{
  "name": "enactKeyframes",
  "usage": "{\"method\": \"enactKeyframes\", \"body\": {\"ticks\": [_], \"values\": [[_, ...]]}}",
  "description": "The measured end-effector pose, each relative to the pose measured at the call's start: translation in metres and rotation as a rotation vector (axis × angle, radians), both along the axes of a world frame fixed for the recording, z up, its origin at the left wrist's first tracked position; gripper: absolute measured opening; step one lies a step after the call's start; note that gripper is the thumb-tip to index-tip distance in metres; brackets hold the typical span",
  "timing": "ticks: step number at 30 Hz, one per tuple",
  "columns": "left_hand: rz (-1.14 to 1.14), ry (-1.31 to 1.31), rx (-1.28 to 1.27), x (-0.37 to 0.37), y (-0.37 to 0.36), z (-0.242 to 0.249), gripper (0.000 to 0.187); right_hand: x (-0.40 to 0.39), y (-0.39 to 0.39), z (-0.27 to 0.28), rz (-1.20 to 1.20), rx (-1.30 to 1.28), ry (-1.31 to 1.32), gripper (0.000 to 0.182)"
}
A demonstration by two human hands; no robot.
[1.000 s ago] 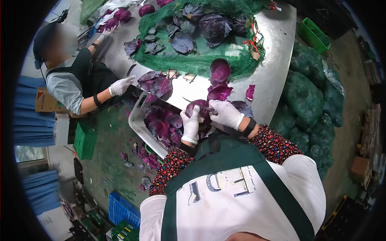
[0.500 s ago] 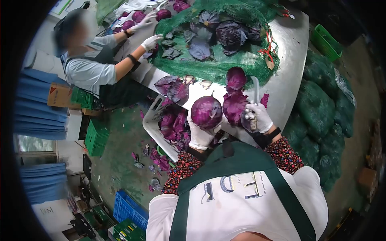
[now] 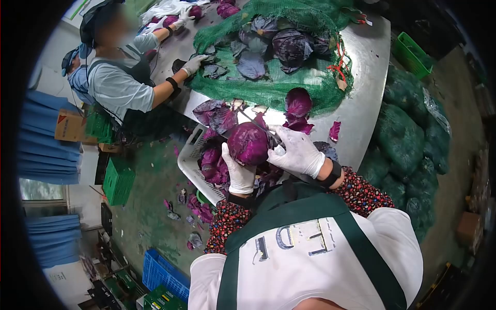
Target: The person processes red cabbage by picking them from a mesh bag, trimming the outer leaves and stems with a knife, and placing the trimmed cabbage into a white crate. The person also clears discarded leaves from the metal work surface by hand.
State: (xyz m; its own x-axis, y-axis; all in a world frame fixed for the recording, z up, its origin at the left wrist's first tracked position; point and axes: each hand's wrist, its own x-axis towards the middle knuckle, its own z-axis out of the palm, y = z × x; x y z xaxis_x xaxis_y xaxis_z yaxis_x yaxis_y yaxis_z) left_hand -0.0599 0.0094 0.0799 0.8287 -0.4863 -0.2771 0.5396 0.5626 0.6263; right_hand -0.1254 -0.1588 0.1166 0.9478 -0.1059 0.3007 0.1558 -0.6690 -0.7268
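My left hand, in a white glove, cups a purple cabbage from its left and underneath. In my gloved right hand is a knife; its thin blade lies along the top right of the cabbage, and the fingers hide most of its handle. A second purple cabbage rests on the metal table, just beyond my right hand. Loose outer leaves lie on the table edge beyond the held cabbage. Below it, a white crate contains purple leaves.
A green mesh sack spreads over the table with dark cabbages on it. Across at the left, a co-worker has gloved hands over the table. Full green sacks are piled at right. Leaf scraps litter the floor.
My right hand has moved left with the knife, bringing the blade to the cabbage. The held cabbage has shifted slightly left and turned. The co-worker has leaned further over the table.
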Motion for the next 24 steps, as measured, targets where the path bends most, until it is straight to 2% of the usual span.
{"method": "enactKeyframes", "body": {"ticks": [1,3,4,5,7,9,10,11,12,13,14,15,16,17,18,19,20,21,22,23,24], "values": [[0.0,0.004,-0.001,0.0,0.002,-0.002,0.073,0.001,0.0,-0.004,0.0,-0.001,0.004,0.057],[-0.008,-0.03,0.075,-0.002,0.007,-0.006,0.072,0.003,0.001,-0.013,-0.102,-0.066,0.121,0.044],[-0.007,-0.026,0.075,-0.003,0.009,-0.013,0.072,0.005,-0.003,-0.014,-0.146,0.112,0.03,0.031],[-0.108,0.076,-0.127,-0.002,0.012,-0.025,0.072,0.01,-0.008,-0.031,-0.2,0.401,0.05,0.025],[-0.298,0.26,-0.525,0.0,0.021,-0.039,0.073,0.006,-0.033,-0.032,-0.184,0.821,0.499,0.031],[-0.318,0.408,-0.711,-0.005,0.02,-0.034,0.071,-0.006,-0.05,-0.054,0.059,0.213,0.492,0.038],[-0.316,0.5,-0.779,-0.004,0.021,-0.032,0.071,-0.02,-0.05,-0.057,0.094,0.178,0.477,0.047],[-0.325,0.555,-0.831,-0.006,0.021,-0.025,0.068,-0.03,-0.056,-0.06,0.081,0.314,0.51,0.053],[-0.336,0.578,-0.873,-0.006,0.023,-0.027,0.066,-0.036,-0.068,-0.072,-0.017,0.33,0.371,0.05],[-0.352,0.604,-0.914,-0.005,0.025,-0.029,0.065,-0.042,-0.083,-0.069,-0.183,0.245,0.371,0.043],[-0.35,0.598,-0.914,-0.006,0.025,-0.026,0.065,-0.049,-0.102,-0.091,-0.372,0.168,0.26,0.039],[-0.356,0.616,-0.942,-0.006,0.024,-0.021,0.064,-0.056,-0.121,-0.103,-0.509,0.249,0.311,0.039],[-0.375,0.627,-0.97,-0.002,0.021,-0.017,0.063,-0.051,-0.128,-0.106,-0.509,0.188,0.27,0.04],[-0.389,0.598,-0.93,-0.005,0.026,-0.019,0.061,-0.056,-0.138,-0.135,-0.513,0.187,0.253,0.04],[-0.405,0.542,-0.842,-0.001,0.028,-0.015,0.059,-0.063,-0.152,-0.183,-0.676,0.057,0.133,0.039],[-0.419,0.483,-0.756,0.006,0.03,-0.01,0.058,-0.065,-0.161,-0.206,-0.84,-0.074,0.01,0.039],[-0.442,0.381,-0.636,0.018,0.035,-0.01,0.058,-0.052,-0.151,-0.195,-0.75,0.107,0.131,0.041],[-0.463,0.177,-0.485,0.032,0.039,-0.011,0.057,-0.034,-0.13,-0.182,-0.651,0.286,0.252,0.044],[-0.511,-0.323,0.019,0.04,0.035,0.023,0.057,-0.012,-0.111,-0.212,-0.516,0.083,0.111,0.045],[-0.503,-0.821,0.529,0.051,0.031,0.058,0.056,0.009,-0.077,-0.199,-0.396,-0.084,-0.029,0.045],[-0.517,-0.894,0.586,0.081,0.024,0.068,0.055,0.026,-0.04,-0.193,-0.299,0.101,-0.026,0.049]]}}
